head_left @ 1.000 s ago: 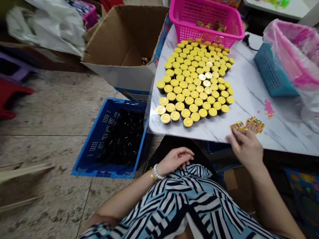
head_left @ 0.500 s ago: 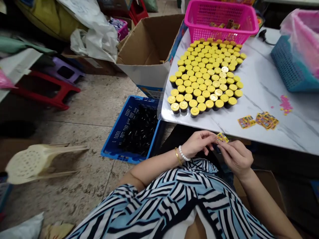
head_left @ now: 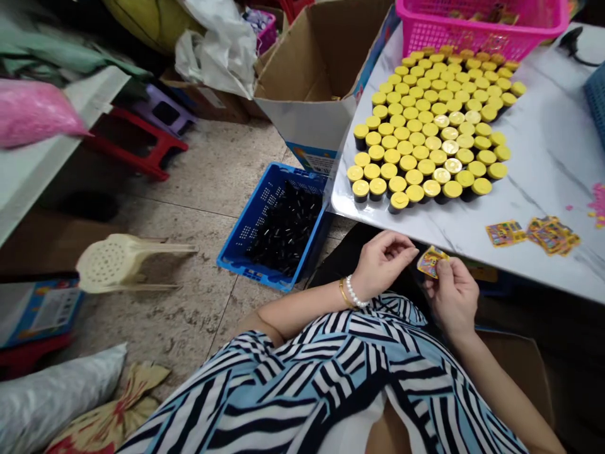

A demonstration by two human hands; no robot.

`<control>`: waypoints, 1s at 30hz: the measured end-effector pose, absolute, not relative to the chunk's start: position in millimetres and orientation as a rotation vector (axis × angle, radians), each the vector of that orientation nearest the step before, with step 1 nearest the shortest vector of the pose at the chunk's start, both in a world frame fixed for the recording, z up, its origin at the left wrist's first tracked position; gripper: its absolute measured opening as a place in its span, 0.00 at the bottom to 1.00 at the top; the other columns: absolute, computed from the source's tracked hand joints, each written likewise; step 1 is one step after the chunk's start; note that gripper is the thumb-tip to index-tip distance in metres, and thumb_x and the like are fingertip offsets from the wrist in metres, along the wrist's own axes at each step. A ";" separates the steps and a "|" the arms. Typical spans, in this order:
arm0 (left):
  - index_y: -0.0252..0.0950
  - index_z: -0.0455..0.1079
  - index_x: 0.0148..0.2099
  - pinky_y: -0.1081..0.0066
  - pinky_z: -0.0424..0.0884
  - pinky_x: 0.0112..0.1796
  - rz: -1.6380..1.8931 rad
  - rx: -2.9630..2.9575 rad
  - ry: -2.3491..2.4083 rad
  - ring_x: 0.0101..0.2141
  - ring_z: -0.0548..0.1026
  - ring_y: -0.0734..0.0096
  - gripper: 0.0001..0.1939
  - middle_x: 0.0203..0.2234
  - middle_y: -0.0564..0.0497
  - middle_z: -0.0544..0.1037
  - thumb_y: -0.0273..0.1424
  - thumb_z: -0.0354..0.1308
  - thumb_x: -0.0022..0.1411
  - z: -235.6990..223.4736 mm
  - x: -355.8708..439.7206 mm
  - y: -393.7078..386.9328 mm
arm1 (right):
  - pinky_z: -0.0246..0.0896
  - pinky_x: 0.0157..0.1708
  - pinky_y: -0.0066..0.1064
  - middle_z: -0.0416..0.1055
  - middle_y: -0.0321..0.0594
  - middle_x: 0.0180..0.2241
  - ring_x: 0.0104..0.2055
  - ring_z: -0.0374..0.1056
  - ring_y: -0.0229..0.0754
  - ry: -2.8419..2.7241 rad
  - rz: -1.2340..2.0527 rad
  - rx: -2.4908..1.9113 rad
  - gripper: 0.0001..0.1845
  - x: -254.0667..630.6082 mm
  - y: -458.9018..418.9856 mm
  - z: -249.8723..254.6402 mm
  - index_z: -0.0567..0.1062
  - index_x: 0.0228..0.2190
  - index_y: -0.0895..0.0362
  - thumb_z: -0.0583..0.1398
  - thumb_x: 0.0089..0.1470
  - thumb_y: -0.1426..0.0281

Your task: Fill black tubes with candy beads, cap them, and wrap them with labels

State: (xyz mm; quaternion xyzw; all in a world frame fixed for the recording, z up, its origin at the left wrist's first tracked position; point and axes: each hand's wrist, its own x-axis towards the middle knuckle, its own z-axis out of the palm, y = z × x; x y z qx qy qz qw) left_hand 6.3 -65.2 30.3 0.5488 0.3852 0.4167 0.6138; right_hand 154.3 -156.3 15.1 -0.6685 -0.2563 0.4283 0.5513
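Note:
Between the thumb and fingers of my right hand (head_left: pixel 454 296) is a small yellow printed card (head_left: pixel 430 261), held just off the table's front edge. My left hand (head_left: pixel 385 261), with bracelets at the wrist, is closed with thumb and fingertip pinched beside the card. Whatever that pinch holds, if anything, is too small to make out. More of the same cards lie on the table in a loose pile (head_left: pixel 553 236), with one card (head_left: pixel 505 233) at its left. Rows of small black tubs with yellow lids (head_left: pixel 425 132) stand close together beyond my hands.
A pink basket (head_left: pixel 477 38) sits behind the tubs on the marbled table (head_left: pixel 539 164). Pink bits (head_left: pixel 598 205) lie at the right. On the floor are a blue crate (head_left: pixel 227 261) of black pieces, an open carton (head_left: pixel 302 126) and a cream stool (head_left: pixel 104 261).
My left hand has come away from the card, which my right hand now holds turned more towards me. The view has swung left and down.

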 end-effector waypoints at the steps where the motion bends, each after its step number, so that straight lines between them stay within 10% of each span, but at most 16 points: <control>1: 0.32 0.77 0.37 0.75 0.68 0.33 1.021 1.340 0.898 0.30 0.71 0.77 0.15 0.31 0.50 0.76 0.41 0.68 0.66 34.8 2.7 -65.6 | 0.52 0.17 0.23 0.64 0.29 0.20 0.19 0.56 0.31 -0.611 0.985 -1.581 0.23 152.5 -155.1 15.3 0.70 0.31 0.54 0.64 0.62 0.48; 30: 0.29 0.83 0.37 0.75 0.70 0.33 0.786 1.017 0.790 0.29 0.73 0.78 0.24 0.30 0.47 0.81 0.47 0.76 0.54 48.2 -22.0 -51.2 | 0.62 0.30 0.27 0.70 0.34 0.26 0.26 0.64 0.35 -1.083 0.468 -1.659 0.19 147.9 -153.7 9.2 0.75 0.32 0.57 0.61 0.67 0.55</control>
